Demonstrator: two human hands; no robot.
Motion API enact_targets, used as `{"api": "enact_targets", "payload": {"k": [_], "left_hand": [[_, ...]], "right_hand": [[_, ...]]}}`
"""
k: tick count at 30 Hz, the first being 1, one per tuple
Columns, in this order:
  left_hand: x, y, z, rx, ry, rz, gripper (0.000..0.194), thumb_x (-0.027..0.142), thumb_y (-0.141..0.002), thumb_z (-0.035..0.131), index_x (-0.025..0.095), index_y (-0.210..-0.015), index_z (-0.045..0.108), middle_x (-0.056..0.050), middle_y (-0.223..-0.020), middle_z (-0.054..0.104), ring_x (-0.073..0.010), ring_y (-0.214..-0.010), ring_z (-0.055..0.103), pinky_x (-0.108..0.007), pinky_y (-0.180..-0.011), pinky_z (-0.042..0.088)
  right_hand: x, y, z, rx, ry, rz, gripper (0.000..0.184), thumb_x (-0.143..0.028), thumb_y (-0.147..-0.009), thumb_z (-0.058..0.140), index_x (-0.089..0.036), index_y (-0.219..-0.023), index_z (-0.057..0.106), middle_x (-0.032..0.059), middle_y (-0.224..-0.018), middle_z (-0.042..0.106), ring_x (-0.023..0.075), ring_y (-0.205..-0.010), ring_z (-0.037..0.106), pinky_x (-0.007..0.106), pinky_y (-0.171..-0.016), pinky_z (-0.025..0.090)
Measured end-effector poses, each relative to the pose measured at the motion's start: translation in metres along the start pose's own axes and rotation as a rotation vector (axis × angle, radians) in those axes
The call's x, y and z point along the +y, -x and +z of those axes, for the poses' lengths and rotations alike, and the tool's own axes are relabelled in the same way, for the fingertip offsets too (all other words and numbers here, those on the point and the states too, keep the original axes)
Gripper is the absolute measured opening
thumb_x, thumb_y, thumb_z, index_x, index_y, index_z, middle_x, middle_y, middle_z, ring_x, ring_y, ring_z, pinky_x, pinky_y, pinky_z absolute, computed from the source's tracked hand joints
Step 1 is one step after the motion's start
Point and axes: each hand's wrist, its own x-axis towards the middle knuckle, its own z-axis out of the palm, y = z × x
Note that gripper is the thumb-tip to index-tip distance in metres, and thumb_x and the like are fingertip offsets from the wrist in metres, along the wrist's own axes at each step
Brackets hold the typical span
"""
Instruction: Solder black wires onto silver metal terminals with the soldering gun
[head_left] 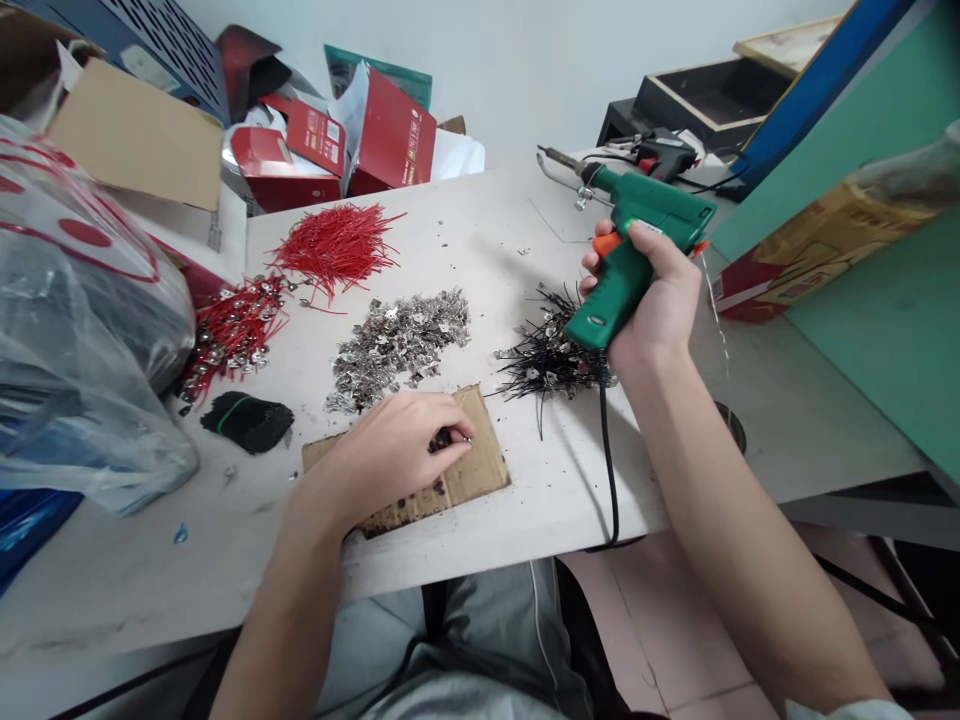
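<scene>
My right hand (660, 290) grips the handle of a green soldering gun (660, 205), raised above the table. Its metal tip points to the upper left, and my fingers are by the orange trigger. My left hand (397, 445) rests over a stained cardboard piece (484, 455). Thumb and forefinger are pinched together on a small metal piece (469, 440), mostly hidden. Just beyond the cardboard lies a heap of small silvery metal terminals (405, 340). Below the soldering gun is a pile of black wires with metal terminals (551, 355).
Loose red wires (337, 245) lie at the back, with red wires bearing terminals (236, 335) nearer left. A banded black wire bundle (247, 420) sits beside a plastic bag (82, 320). Red boxes (394, 135) stand behind. Solder wire (716, 310) and the power cord (609, 450) hang at right.
</scene>
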Motion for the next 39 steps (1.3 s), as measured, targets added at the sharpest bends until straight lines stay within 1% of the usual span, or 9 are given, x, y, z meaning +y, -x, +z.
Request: {"api": "enact_targets", "payload": {"k": [4,10,15,21,26,32,39], "left_hand": [[-0.0013,0.0001,0.001,0.005,-0.01,0.002,0.015,0.026,-0.094,0.057,0.023,-0.093,0.072,0.001,-0.094,0.074,-0.0168,-0.083,0.064,-0.03,-0.078,0.044],[-0.0015,-0.0003,0.0032,0.006,-0.019,0.013,0.016,0.025,-0.094,0.056,0.023,-0.092,0.071,0.0,-0.092,0.073,-0.0164,-0.081,0.063,-0.03,-0.078,0.043],[0.0,0.0004,0.0025,0.002,-0.025,0.011,0.015,0.024,-0.094,0.055,0.022,-0.092,0.071,0.001,-0.094,0.073,-0.0167,-0.083,0.063,-0.032,-0.08,0.043],[0.0,0.0001,0.003,0.01,-0.013,0.019,0.015,0.023,-0.094,0.056,0.022,-0.091,0.07,0.001,-0.091,0.072,-0.016,-0.082,0.062,-0.031,-0.079,0.042],[-0.0004,0.0008,0.0035,0.014,-0.008,0.025,0.015,0.023,-0.094,0.055,0.022,-0.091,0.07,0.001,-0.092,0.072,-0.0153,-0.081,0.062,-0.03,-0.077,0.042],[0.0003,0.0008,0.0027,0.006,-0.011,0.016,0.016,0.023,-0.094,0.055,0.022,-0.091,0.071,0.001,-0.091,0.072,-0.0149,-0.08,0.062,-0.03,-0.076,0.042],[0.0003,0.0015,0.0031,0.013,-0.018,0.019,0.016,0.023,-0.095,0.055,0.022,-0.091,0.071,0.001,-0.091,0.072,-0.0152,-0.081,0.062,-0.03,-0.078,0.042]], "right_hand": [[0.0002,-0.0008,-0.0008,-0.004,-0.008,0.008,0.01,-0.029,-0.081,0.067,-0.027,-0.073,0.07,0.0016,-0.093,0.067,0.0148,-0.071,0.059,0.029,-0.053,0.046],[0.0007,-0.0027,-0.0029,-0.016,0.027,-0.012,0.01,-0.031,-0.082,0.065,-0.029,-0.073,0.069,0.0,-0.094,0.068,0.0157,-0.073,0.06,0.029,-0.053,0.047],[0.0002,-0.002,-0.003,-0.012,0.068,-0.009,0.008,-0.032,-0.081,0.065,-0.031,-0.074,0.069,-0.0002,-0.096,0.068,0.0168,-0.072,0.06,0.031,-0.054,0.049],[0.0008,-0.0031,-0.0029,-0.019,0.023,0.003,0.007,-0.03,-0.079,0.067,-0.028,-0.073,0.07,0.0009,-0.094,0.066,0.0151,-0.071,0.059,0.029,-0.053,0.047],[0.0007,-0.0026,-0.0015,-0.007,0.003,0.01,0.005,-0.027,-0.077,0.069,-0.027,-0.072,0.07,0.0016,-0.092,0.067,0.016,-0.07,0.06,0.03,-0.053,0.046],[0.0008,-0.0016,-0.0009,0.004,-0.004,-0.003,0.008,-0.028,-0.078,0.067,-0.026,-0.072,0.072,0.0023,-0.092,0.067,0.0147,-0.068,0.059,0.028,-0.051,0.045],[0.0009,-0.0014,-0.0005,-0.002,0.009,0.003,0.011,-0.028,-0.082,0.065,-0.027,-0.072,0.07,0.0009,-0.093,0.067,0.0144,-0.069,0.058,0.026,-0.05,0.047]]}}
